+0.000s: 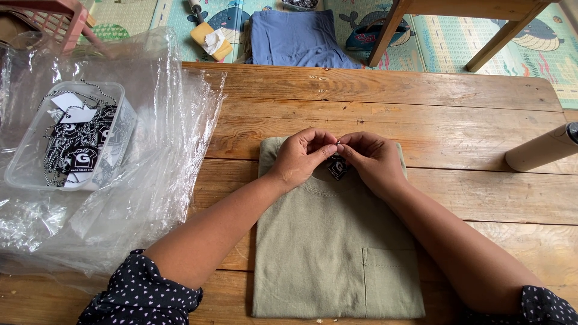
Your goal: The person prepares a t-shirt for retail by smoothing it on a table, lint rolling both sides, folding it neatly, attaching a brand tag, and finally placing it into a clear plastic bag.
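Already the olive-green T-shirt (334, 241) lies folded flat on the wooden counter (457, 120), chest pocket up and neckline away from the person, so the folding looks finished. What seems in hand is fixing a small dark hang tag (337, 167) at the collar: the left hand (301, 157) and right hand (373, 159) meet just above it, each grip pressed together, fingertips pinching something tiny and pale at the tag's top, perhaps a pin or loop; it is too small to tell. The tag rests on the collar between the thumbs, and whether it is fastened yet cannot be told. To the left, a clear plastic tub (24, 162) of similar black-and-white tags on cords sits on crumpled clear plastic sheeting (162, 150), well apart from the shirt. A pale cardboard tube (542, 149) lies at the counter's right edge. Beyond the counter, a play mat with whale prints (542, 42) covers the floor, carrying a folded blue cloth (295, 39), a yellow block-shaped object (211, 41) and wooden furniture legs (385, 33).
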